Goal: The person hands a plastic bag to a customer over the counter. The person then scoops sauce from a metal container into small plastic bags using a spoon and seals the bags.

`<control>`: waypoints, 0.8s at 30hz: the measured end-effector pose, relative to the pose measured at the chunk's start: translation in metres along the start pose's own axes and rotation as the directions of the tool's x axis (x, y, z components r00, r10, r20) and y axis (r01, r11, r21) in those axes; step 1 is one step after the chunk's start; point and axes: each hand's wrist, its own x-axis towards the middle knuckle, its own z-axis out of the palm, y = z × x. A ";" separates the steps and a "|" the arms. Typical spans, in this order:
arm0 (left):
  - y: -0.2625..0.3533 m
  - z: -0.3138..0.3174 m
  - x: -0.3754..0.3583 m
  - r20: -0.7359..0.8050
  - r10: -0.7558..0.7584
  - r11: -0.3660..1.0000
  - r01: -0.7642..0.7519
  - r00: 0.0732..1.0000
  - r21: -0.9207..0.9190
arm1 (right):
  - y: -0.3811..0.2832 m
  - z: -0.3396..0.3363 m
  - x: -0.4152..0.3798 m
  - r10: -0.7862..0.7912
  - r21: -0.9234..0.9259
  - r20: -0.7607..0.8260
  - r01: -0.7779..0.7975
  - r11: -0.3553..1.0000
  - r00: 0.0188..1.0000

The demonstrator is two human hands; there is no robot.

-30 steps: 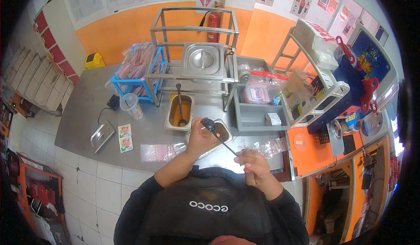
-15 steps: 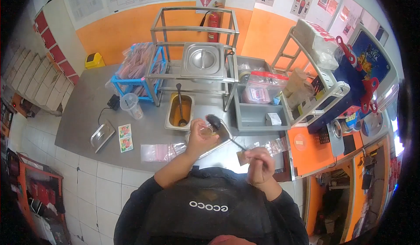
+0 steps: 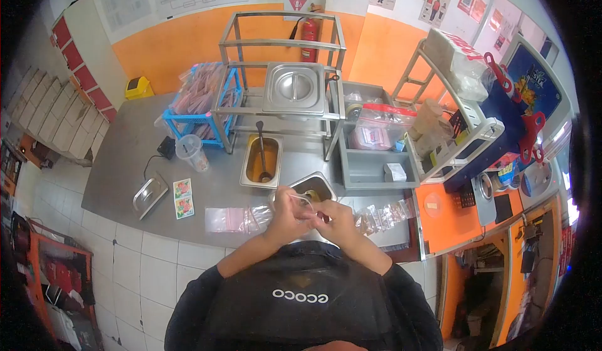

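Observation:
My left hand [image 3: 288, 220] and my right hand [image 3: 337, 222] meet in front of my chest, fingers pinched on a small clear plastic bag [image 3: 302, 199]. Little of the bag shows between the fingers. Just beyond them stands a steel pan [image 3: 323, 181], partly hidden by my hands. Flat empty zip bags [image 3: 232, 220] lie in an overlapping row beside my left hand. By my right hand is a row of clear bags [image 3: 385, 217] with brownish contents. A second steel pan [image 3: 243, 169] holds orange-brown sauce and a dark-handled ladle [image 3: 261, 153].
A steel rack [image 3: 233, 78] carries a lidded pan [image 3: 293, 87]. Left of it are a blue basket [image 3: 207, 120] of packets, a plastic cup [image 3: 191, 152], a steel lid [image 3: 150, 196] and printed sachets [image 3: 183, 198]. Grey bins [image 3: 379, 174] stand at the right.
The black spoon has left my right hand, and I cannot make out where it lies. My right hand has moved left to join my left hand at the bag.

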 end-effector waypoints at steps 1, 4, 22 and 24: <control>0.007 0.000 0.001 0.026 0.015 0.997 -0.017 1.000 0.071 | 0.003 0.001 -0.001 -0.036 0.041 -0.051 0.038 0.998 0.998; 0.031 -0.001 0.008 0.047 -0.287 0.834 0.274 0.957 -0.479 | 0.004 -0.002 -0.001 0.123 0.106 -0.116 -0.111 0.988 0.986; 0.021 0.007 0.007 0.163 -0.345 0.804 0.381 0.924 -0.456 | -0.001 -0.013 -0.012 0.163 0.129 0.070 -0.171 0.977 0.984; 0.019 0.007 0.006 0.195 -0.341 0.799 0.393 0.920 -0.455 | -0.001 -0.018 -0.014 0.157 0.086 0.102 -0.166 0.982 0.982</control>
